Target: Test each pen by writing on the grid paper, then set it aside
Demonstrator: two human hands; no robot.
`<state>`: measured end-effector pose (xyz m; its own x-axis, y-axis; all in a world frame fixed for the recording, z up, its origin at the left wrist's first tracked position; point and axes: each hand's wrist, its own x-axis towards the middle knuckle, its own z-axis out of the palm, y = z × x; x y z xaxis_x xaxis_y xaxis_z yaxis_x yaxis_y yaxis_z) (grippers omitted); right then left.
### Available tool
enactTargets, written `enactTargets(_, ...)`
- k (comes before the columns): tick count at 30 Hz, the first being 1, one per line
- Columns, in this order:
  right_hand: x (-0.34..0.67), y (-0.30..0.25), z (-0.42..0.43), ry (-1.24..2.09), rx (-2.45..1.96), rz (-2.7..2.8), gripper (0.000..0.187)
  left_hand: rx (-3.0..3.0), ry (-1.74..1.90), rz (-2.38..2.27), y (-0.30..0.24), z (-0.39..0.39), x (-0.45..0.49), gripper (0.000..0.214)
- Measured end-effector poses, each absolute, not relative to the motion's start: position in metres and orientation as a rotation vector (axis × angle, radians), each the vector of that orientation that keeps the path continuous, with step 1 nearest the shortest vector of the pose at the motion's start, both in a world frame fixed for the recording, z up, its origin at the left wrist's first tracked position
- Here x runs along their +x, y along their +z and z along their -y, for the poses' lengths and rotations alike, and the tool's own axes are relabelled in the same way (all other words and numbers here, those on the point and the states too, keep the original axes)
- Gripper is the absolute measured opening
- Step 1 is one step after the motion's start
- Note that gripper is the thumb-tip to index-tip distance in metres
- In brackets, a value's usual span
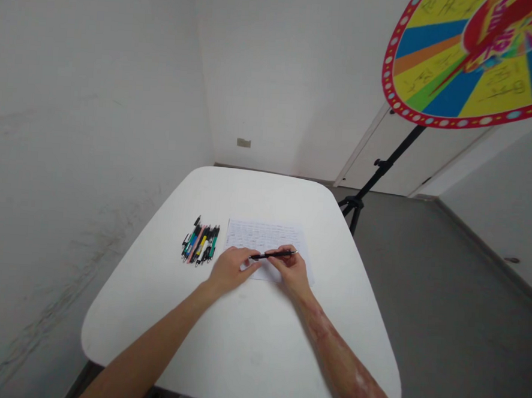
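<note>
A black pen (277,255) is held nearly level between both hands, over a sheet of paper (264,232) covered with lines of handwriting. My left hand (232,268) pinches its left end between thumb and fingers. Around its right part, the fingers of my right hand (294,271) are closed, and the silvery right end sticks out past them. Both hands hide the lower part of the sheet. Left of the paper lies a loose row of several pens (200,244) in black, green, blue, pink, yellow and white.
The white table (252,348) has rounded corners and stands close to the left wall. Beyond its right side, a black tripod stand (380,170) carries a large colourful wheel (463,73). A door (398,165) is behind the stand.
</note>
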<state>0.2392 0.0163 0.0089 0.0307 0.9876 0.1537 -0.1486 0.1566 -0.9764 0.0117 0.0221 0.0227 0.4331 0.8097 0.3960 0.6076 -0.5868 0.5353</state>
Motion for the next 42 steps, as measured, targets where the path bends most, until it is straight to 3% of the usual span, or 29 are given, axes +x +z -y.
enactTargets(5,0.248,0.015,-0.016,1.023,-1.07,1.338,0.03,2.477,1.011,-1.113,0.014,-0.032,0.007,0.037)
enactTargets(20,0.266,0.012,-0.012,0.742,-1.296,1.498,0.049,2.359,1.183,-1.164,0.013,-0.029,-0.004,0.022)
enactTargets(42,0.277,0.011,-0.017,0.71,-1.217,1.66,0.032,1.955,1.066,-1.104,0.019,-0.032,-0.001,0.019)
